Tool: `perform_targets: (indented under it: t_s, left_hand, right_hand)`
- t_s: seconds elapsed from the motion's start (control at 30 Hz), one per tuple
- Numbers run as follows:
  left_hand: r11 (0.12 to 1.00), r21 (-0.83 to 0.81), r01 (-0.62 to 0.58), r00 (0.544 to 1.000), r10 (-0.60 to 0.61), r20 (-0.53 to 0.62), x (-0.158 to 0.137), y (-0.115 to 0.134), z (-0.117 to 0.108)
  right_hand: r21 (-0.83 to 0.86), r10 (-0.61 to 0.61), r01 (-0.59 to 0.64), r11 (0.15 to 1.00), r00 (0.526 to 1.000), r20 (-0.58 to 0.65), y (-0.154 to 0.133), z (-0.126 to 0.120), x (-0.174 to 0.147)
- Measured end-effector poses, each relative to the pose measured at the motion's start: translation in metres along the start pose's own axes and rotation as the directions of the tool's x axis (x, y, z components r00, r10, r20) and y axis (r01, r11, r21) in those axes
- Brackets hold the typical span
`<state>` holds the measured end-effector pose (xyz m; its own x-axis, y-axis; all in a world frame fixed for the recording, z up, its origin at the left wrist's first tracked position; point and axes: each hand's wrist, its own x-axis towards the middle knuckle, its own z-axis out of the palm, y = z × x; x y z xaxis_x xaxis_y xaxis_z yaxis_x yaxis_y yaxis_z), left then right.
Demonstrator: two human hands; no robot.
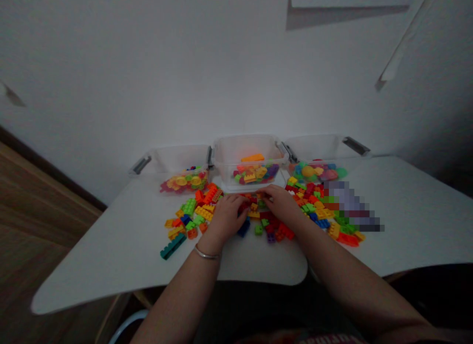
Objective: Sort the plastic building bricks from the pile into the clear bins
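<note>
My left hand (229, 215), with a metal bangle at its wrist, is over the middle of a spread of toy building bricks. Its fingers curl in towards the thumb beside red bricks; what lies between them is too dark to make out. Just to the right, my right hand (280, 202) reaches in with bent fingers close together, their tips over the bricks in front of the middle clear bin (250, 161). Any piece in those fingertips is hidden. Near the hands lie a dark blue brick (243, 228), a green brick (258, 229) and a purple brick (271, 237).
A left clear bin (181, 159) and a right clear bin (318, 147) flank the middle one; all three contain colourful pieces. A long teal brick (173, 246) lies at the pile's left edge. A blurred-out item (351, 206) rests on the white table (111, 255) at right.
</note>
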<state>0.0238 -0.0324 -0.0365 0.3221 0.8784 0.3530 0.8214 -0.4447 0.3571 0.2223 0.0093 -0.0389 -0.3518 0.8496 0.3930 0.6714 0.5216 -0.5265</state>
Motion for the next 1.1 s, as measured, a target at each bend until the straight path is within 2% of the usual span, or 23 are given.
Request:
perform_targets:
  t_s: [0.1,0.2,0.33,0.43,0.5,0.57,0.67,0.73,0.83,0.9,0.97,1.0,1.1]
  left_hand:
    - [0.999,-0.019,0.028,0.998,-0.029,-0.047,0.001,0.0,0.0]
    - [0.986,-0.163,0.044,0.99,-0.065,-0.126,0.002,-0.001,0.001]
    - [0.927,-0.375,-0.003,0.983,-0.066,-0.173,0.002,-0.003,0.002]
    - [0.926,-0.377,-0.003,0.982,-0.068,-0.176,0.002,-0.001,0.0]
    - [0.931,-0.365,0.019,0.981,-0.088,-0.172,0.002,0.0,-0.002]
    - [0.933,-0.358,0.039,0.978,-0.109,-0.177,0.003,0.0,-0.003]
    - [0.936,-0.349,0.039,0.974,-0.113,-0.194,0.003,0.0,-0.004]
    - [0.938,-0.345,0.018,0.978,-0.088,-0.189,0.002,0.001,-0.006]
    - [0.944,-0.33,-0.023,0.982,-0.04,-0.184,0.001,0.002,-0.008]
    - [0.945,-0.325,-0.03,0.978,-0.04,-0.205,0.0,0.003,-0.009]
    - [0.947,-0.321,-0.02,0.972,-0.057,-0.228,0.0,0.003,-0.01]
    - [0.95,-0.31,-0.018,0.97,-0.058,-0.236,-0.001,0.003,-0.01]
    - [0.972,-0.229,-0.042,0.975,-0.01,-0.222,-0.002,0.001,-0.01]
  right_hand:
    - [0.023,-0.011,0.014,1.0,0.992,-0.124,-0.005,-0.001,0.0]
    - [0.095,-0.057,0.081,0.992,0.97,-0.234,-0.014,-0.002,-0.002]
    - [0.081,-0.174,0.193,0.978,0.965,-0.199,-0.028,0.001,-0.008]
    - [0.072,-0.263,0.277,0.958,0.951,-0.16,-0.033,0.004,-0.011]
    - [0.091,-0.295,0.316,0.945,0.937,-0.187,-0.034,0.004,-0.012]
    - [0.106,-0.264,0.296,0.949,0.933,-0.245,-0.033,0.001,-0.011]
    - [0.204,-0.101,0.16,0.966,0.956,-0.274,-0.031,-0.004,-0.009]
    - [0.328,0.014,0.046,0.944,0.984,-0.178,-0.03,-0.004,-0.008]
    - [0.502,0.099,-0.082,0.861,0.995,-0.007,-0.027,0.0,-0.005]
    - [0.589,0.126,-0.111,0.801,0.992,0.015,-0.025,-0.001,0.001]
    - [0.622,0.158,-0.096,0.777,0.987,-0.044,-0.021,-0.009,0.01]
    - [0.608,0.169,-0.07,0.791,0.98,-0.107,-0.019,-0.016,0.016]
    - [0.449,0.142,0.045,0.893,0.917,-0.374,-0.01,-0.047,0.039]
